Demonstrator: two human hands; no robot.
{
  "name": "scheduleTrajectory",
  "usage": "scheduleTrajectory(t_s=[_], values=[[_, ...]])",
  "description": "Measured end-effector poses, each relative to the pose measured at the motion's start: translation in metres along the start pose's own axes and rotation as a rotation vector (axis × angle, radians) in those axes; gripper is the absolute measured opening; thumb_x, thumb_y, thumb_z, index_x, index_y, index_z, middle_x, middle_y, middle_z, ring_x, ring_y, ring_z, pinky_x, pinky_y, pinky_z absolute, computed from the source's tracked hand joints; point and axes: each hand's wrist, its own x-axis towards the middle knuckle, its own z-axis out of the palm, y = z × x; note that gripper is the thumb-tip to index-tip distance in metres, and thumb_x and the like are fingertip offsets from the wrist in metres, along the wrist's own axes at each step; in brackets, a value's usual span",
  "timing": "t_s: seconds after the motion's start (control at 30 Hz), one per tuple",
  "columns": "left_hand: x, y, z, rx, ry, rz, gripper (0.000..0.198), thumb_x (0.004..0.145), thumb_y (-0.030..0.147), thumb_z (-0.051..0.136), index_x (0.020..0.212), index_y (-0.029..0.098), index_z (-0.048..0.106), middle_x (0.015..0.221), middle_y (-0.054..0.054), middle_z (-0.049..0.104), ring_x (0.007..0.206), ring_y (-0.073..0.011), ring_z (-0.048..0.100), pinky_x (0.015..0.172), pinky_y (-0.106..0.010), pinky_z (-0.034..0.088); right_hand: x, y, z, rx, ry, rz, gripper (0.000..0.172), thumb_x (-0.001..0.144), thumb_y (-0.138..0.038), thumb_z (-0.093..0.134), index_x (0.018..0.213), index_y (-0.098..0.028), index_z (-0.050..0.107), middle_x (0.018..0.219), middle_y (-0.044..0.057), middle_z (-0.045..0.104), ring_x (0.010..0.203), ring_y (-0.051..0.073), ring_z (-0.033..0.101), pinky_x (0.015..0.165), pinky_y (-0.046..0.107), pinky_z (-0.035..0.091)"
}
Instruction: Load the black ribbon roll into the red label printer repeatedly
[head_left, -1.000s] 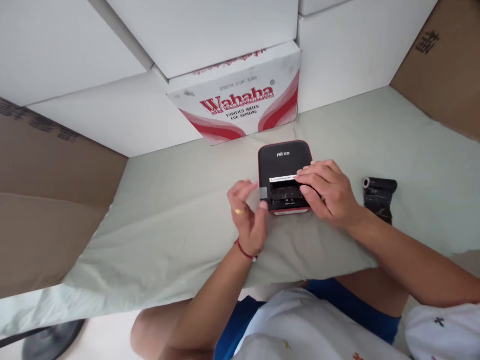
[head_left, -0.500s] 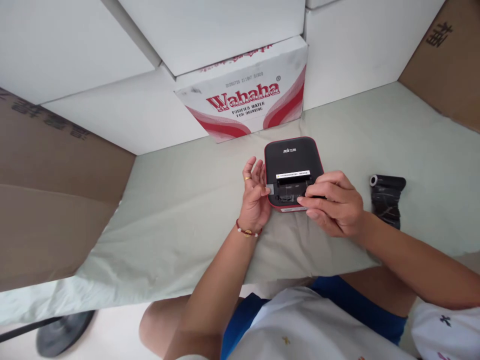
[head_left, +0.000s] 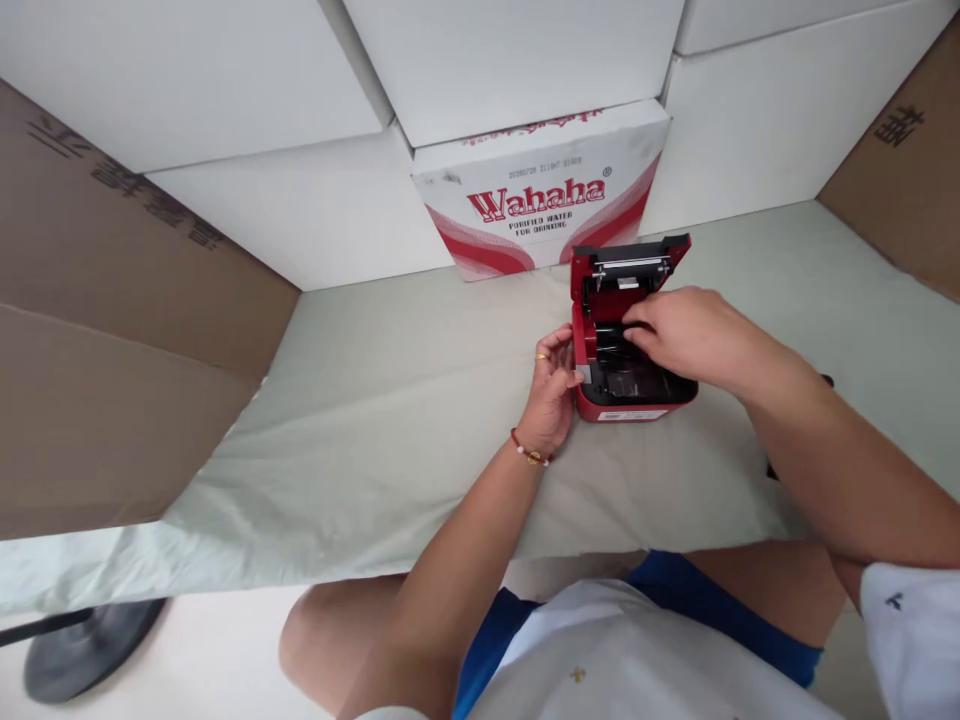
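A red and black label printer [head_left: 634,413] stands on the cloth-covered table with its lid [head_left: 630,262] raised. My left hand [head_left: 553,385] grips the printer's left side, the thumb on a grey tab at the front corner. Inside lies a black roll [head_left: 609,337], with dark film stretching across the front part. My right hand [head_left: 679,335] reaches into the open printer from the right, its bent fingers closed at the roll. Those fingertips are partly hidden, so how firmly they hold the roll does not show.
A Wahaha water carton [head_left: 547,215] stands right behind the printer, against white boxes [head_left: 247,235]. Brown cardboard walls off the left [head_left: 127,330] and right [head_left: 892,190]. A dark item [head_left: 827,380] shows from behind my right forearm. Pale green cloth [head_left: 390,430] covers the table.
The printer's lid has swung up, exposing the inside. My right hand has moved from the front edge into the printer. My left hand stays at its side; the view has shifted.
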Motion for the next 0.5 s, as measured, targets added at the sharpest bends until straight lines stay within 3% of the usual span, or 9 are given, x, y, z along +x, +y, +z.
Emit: scheduleTrajectory(t_s=[0.13, 0.27, 0.4, 0.5], values=[[0.002, 0.002, 0.001, -0.041, 0.0, -0.008, 0.065, 0.066, 0.041, 0.09, 0.122, 0.029, 0.059, 0.142, -0.005, 0.061, 0.144, -0.0275, 0.052, 0.12, -0.042, 0.041, 0.034, 0.0, 0.023, -0.185, -0.14, 0.09, 0.008, 0.079, -0.034, 0.08, 0.079, -0.026, 0.081, 0.075, 0.01, 0.078, 0.069, 0.028, 0.07, 0.065, 0.04, 0.051], [0.002, 0.003, 0.001, -0.052, -0.002, -0.019, 0.065, 0.066, 0.041, 0.091, 0.122, 0.028, 0.06, 0.142, -0.005, 0.062, 0.146, -0.0288, 0.051, 0.119, -0.043, 0.041, 0.038, -0.018, 0.023, -0.195, -0.172, 0.147, 0.009, 0.079, -0.031, 0.079, 0.08, -0.022, 0.08, 0.084, 0.017, 0.08, 0.075, 0.034, 0.074, 0.069, 0.046, 0.055], [0.003, 0.002, 0.0, -0.079, 0.018, -0.033, 0.065, 0.063, 0.036, 0.09, 0.122, 0.028, 0.062, 0.142, -0.006, 0.063, 0.145, -0.029, 0.052, 0.117, -0.042, 0.044, 0.0, -0.022, -0.016, -0.129, -0.087, 0.122, 0.021, 0.085, -0.038, 0.074, 0.098, -0.024, 0.082, 0.103, 0.014, 0.081, 0.077, 0.031, 0.071, 0.067, 0.044, 0.053], [0.004, 0.001, -0.001, -0.079, 0.029, -0.039, 0.064, 0.063, 0.033, 0.088, 0.121, 0.028, 0.063, 0.142, -0.006, 0.064, 0.144, -0.0284, 0.053, 0.116, -0.041, 0.045, -0.046, -0.006, -0.058, 0.102, 0.049, 0.06, 0.035, 0.093, -0.058, 0.066, 0.11, -0.03, 0.081, 0.099, 0.008, 0.081, 0.076, 0.027, 0.07, 0.07, 0.043, 0.054]])
